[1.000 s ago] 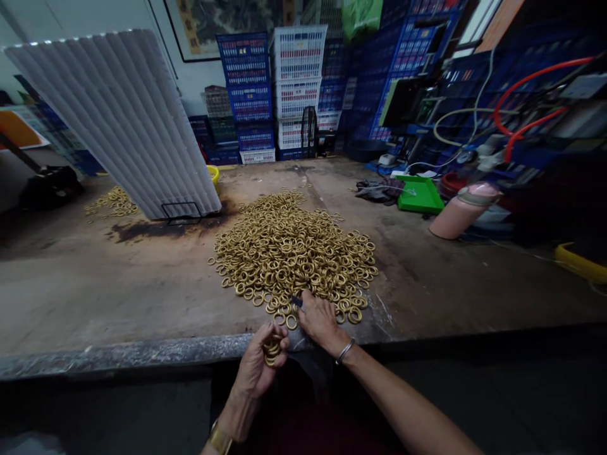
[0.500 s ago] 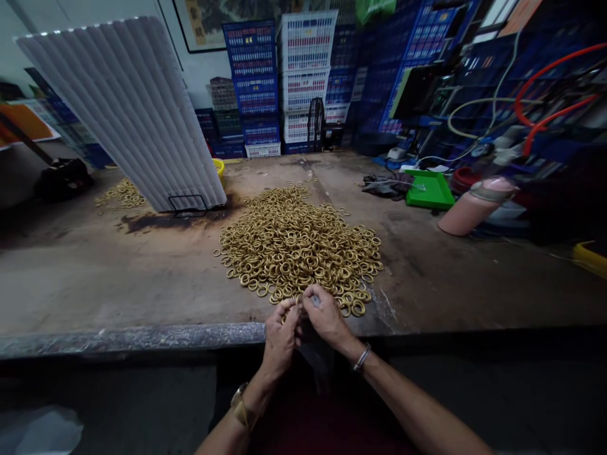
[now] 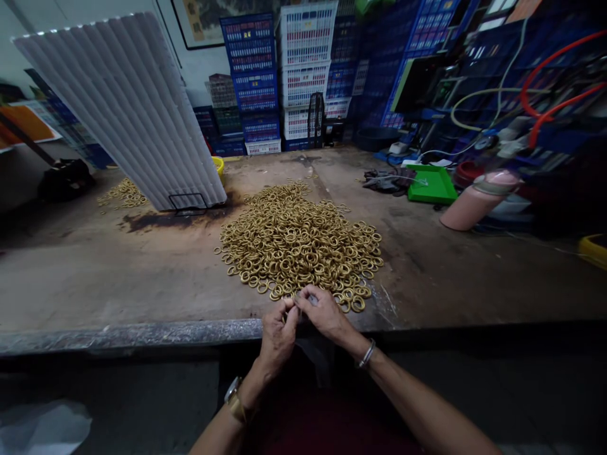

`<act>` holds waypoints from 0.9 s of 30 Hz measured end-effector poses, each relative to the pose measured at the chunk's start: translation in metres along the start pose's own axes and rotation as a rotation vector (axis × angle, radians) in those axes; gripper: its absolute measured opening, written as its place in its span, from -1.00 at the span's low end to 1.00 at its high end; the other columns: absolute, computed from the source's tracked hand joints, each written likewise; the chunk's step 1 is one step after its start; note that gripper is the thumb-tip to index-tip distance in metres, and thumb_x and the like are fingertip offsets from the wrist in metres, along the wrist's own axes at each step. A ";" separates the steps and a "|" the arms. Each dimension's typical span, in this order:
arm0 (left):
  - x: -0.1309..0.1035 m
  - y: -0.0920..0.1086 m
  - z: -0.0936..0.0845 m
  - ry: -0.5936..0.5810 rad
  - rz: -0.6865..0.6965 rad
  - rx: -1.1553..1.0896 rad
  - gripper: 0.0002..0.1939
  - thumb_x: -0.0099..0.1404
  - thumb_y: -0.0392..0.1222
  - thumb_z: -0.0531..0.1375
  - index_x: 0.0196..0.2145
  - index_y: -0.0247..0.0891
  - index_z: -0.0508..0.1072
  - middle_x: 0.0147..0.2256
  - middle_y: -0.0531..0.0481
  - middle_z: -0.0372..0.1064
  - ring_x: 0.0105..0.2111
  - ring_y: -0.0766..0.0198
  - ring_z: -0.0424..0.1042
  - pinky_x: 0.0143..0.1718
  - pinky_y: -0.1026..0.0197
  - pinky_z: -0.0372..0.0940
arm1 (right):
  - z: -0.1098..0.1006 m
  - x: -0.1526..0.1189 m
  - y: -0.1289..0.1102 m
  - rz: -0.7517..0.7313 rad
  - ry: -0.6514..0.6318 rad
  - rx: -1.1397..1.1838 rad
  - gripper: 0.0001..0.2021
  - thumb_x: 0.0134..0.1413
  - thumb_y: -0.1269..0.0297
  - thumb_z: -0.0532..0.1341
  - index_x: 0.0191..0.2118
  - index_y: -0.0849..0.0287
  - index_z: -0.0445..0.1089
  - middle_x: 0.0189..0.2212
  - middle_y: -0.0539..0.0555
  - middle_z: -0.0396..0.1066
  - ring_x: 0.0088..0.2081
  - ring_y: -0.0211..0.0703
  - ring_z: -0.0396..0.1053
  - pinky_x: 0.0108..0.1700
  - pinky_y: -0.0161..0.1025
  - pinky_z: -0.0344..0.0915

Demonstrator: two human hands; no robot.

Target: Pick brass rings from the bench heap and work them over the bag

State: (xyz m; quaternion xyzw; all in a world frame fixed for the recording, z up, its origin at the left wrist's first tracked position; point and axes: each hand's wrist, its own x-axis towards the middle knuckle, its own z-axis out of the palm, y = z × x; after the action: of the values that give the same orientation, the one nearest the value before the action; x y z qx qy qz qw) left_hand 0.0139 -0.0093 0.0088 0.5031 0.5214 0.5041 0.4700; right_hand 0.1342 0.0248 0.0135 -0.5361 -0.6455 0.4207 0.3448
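Note:
A big heap of brass rings [image 3: 298, 243] lies in the middle of the worn worktable [image 3: 118, 278]. My left hand [image 3: 279, 335] and my right hand [image 3: 325, 313] meet at the heap's near edge, fingertips touching over the table's front rim. The left hand's fingers are closed around a few brass rings. A small dark tool seen earlier in my right hand is hidden now; its fingers are pinched at the rings. A watch sits on my left wrist and a bangle on my right.
A white ribbed panel [image 3: 123, 107] leans on the table at back left, with a smaller ring pile [image 3: 121, 193] behind it. A green tray [image 3: 429, 184], a pink bottle [image 3: 477, 201] and hoses crowd the right. Stacked crates [image 3: 279, 82] line the back wall.
My left hand, holding rings below the table edge, rose to the heap's near edge and met my right hand. The view shifted slightly left and down.

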 end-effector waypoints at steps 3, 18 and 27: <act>-0.001 0.003 -0.001 -0.109 -0.245 -0.143 -0.73 0.12 0.03 0.11 -0.45 -0.27 0.33 -0.64 0.15 0.15 -0.69 0.46 0.12 -0.68 0.41 0.05 | 0.000 0.000 0.000 0.023 -0.028 0.057 -0.78 -0.03 0.17 0.08 -0.54 0.20 0.24 -0.64 -0.09 0.22 -0.54 -0.36 0.15 -0.47 -0.41 0.12; -0.004 0.002 -0.001 -0.094 -0.252 -0.250 -0.66 0.12 0.10 0.10 -0.47 -0.25 0.21 -0.62 0.18 0.13 -0.72 0.51 0.10 -0.74 0.44 0.03 | -0.003 -0.008 0.010 -0.236 -0.041 -0.387 -0.87 -0.04 0.37 0.03 -0.51 0.18 0.27 -0.60 -0.01 0.30 -0.55 -0.30 0.18 -0.48 -0.37 -0.02; -0.004 -0.001 -0.005 -0.112 -0.087 -0.146 -0.70 0.17 0.04 0.09 -0.50 -0.26 0.22 -0.62 0.15 0.13 -0.65 0.48 0.12 -0.61 0.41 0.08 | -0.005 -0.010 0.002 -0.268 -0.188 -0.589 -0.85 -0.12 0.48 0.02 -0.42 0.18 0.29 -0.53 0.01 0.36 -0.50 -0.28 0.23 -0.46 -0.36 -0.06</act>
State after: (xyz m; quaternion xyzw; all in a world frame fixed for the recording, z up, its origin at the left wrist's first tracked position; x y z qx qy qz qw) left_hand 0.0087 -0.0140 0.0084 0.4717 0.4776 0.4910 0.5553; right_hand 0.1409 0.0156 0.0140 -0.4819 -0.8331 0.2145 0.1662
